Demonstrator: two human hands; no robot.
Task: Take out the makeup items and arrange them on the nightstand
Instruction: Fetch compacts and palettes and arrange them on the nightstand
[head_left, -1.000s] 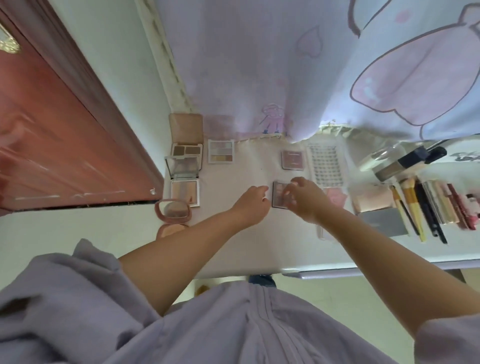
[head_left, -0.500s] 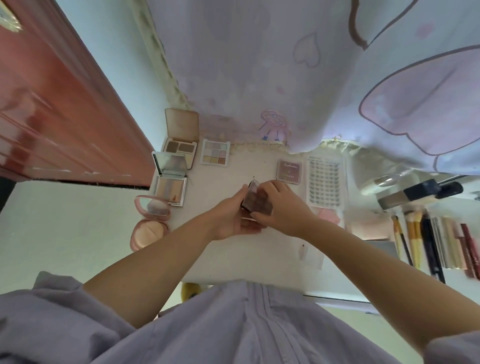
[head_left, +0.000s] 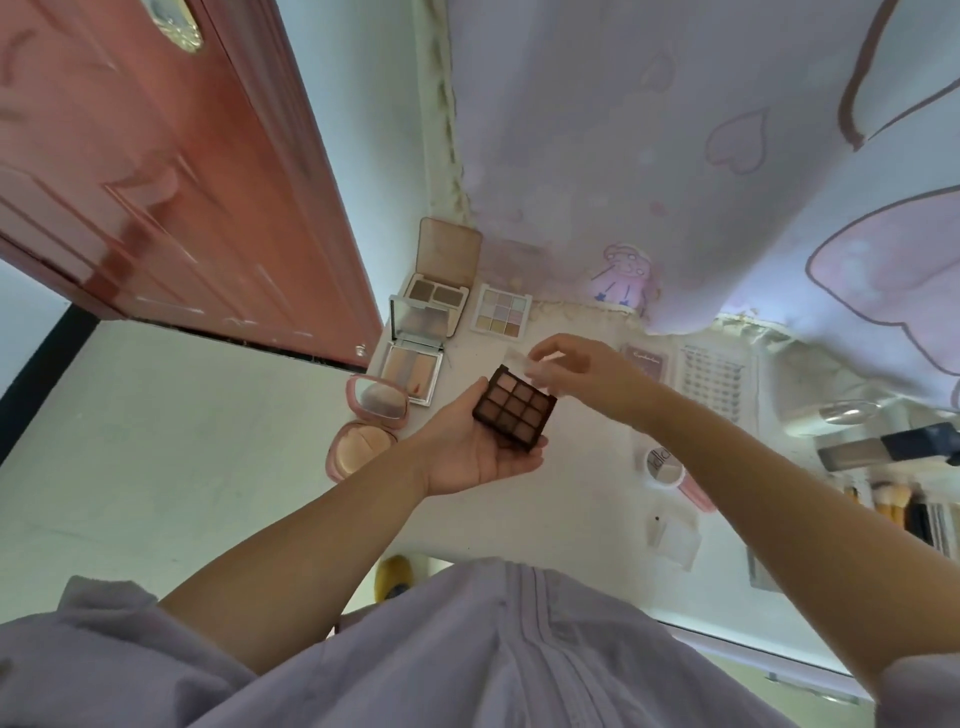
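A dark brown eyeshadow palette (head_left: 514, 408) with several brown and pink pans lies uncovered in my left hand (head_left: 467, 452), which holds it palm up above the white nightstand (head_left: 587, 483). Just above its far edge, my right hand (head_left: 592, 374) pinches a clear thin cover (head_left: 519, 358), lifted off the pans. On the nightstand's left side lie a pastel palette (head_left: 501, 310), an open brown duo compact (head_left: 439, 293), a mirrored contour palette (head_left: 413, 364) and a pink round compact (head_left: 363, 441).
A mauve palette (head_left: 649, 361) and a lash tray (head_left: 711, 384) lie right of my hands, a small white jar (head_left: 665, 465) nearer me. Brushes (head_left: 888, 506) and a dark-capped bottle (head_left: 883, 447) fill the right end. A red door (head_left: 156, 182) stands left; bedding (head_left: 675, 156) hangs behind.
The brown palette was picked up from the nightstand with both hands. It now rests in my left hand, and my right hand has lifted the clear cover off it.
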